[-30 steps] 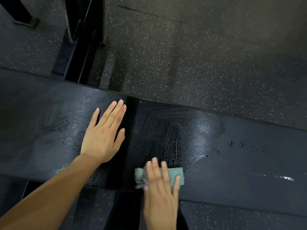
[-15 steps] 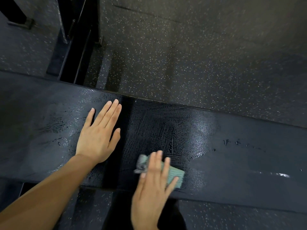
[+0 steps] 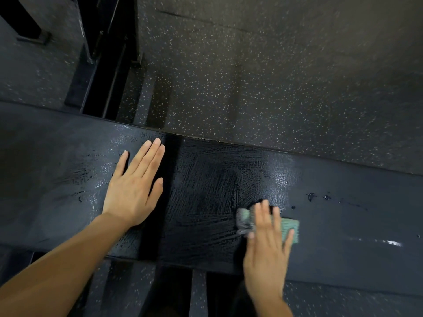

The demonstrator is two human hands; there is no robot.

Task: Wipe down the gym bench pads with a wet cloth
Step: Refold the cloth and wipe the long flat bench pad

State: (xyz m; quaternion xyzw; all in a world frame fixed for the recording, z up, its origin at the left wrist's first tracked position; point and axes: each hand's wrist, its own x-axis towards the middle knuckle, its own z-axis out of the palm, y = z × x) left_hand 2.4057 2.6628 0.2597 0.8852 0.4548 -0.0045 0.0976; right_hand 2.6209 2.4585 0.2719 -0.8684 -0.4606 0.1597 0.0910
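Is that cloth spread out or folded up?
Folded up: the cloth is a small wad under the right hand, barely wider than the palm, its left end crumpled.

A speckled rubber floor (image 3: 274, 83) and a black metal frame (image 3: 107, 65).

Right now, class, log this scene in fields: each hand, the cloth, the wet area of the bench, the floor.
Left hand: flat on the left pad, fingers straight, beside the gap
Right hand: pressing the cloth with straight fingers
Cloth: green, on the right pad, near its front edge
Wet area: streaks on both pads round the gap
Floor: dark, speckled
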